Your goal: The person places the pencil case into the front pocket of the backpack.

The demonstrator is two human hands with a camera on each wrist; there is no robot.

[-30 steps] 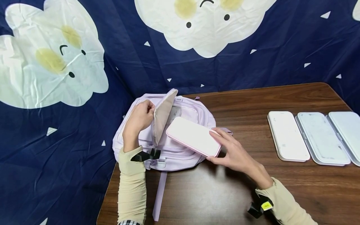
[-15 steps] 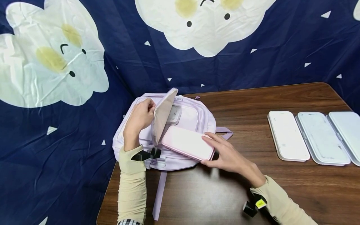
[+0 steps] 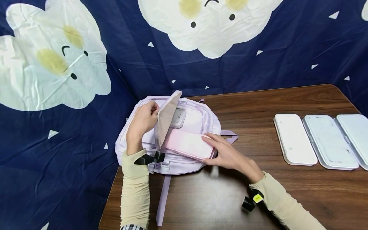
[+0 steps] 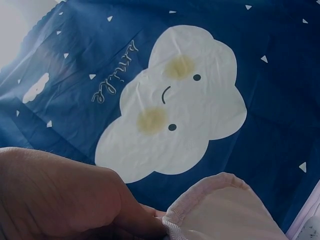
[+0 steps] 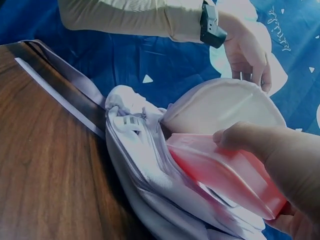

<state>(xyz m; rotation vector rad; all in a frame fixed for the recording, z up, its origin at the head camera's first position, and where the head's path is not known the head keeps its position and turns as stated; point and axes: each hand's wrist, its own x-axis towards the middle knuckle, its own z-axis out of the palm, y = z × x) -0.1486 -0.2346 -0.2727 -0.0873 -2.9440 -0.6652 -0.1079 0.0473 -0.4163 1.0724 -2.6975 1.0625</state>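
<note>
A pale lilac backpack lies on the table with the flap of its front pocket raised. My left hand pinches the flap's edge and holds it up; the left wrist view shows the fingers at the flap's rim. With thumb and fingers my right hand grips one end of a flat pink case, shaped like a pencil case. The case's other end is tucked under the flap, inside the pocket opening, and that end is hidden in the head view. A pale case sits in the pocket behind it.
Three flat cases lie in a row at the right: a white one, a pale blue one and another pale blue one. A lilac strap hangs toward the table's front. Dark blue cloth backs the table.
My right hand has moved left and slightly down, sliding the pink case from above the backpack to partly under the flap. My left hand stays on the flap.
</note>
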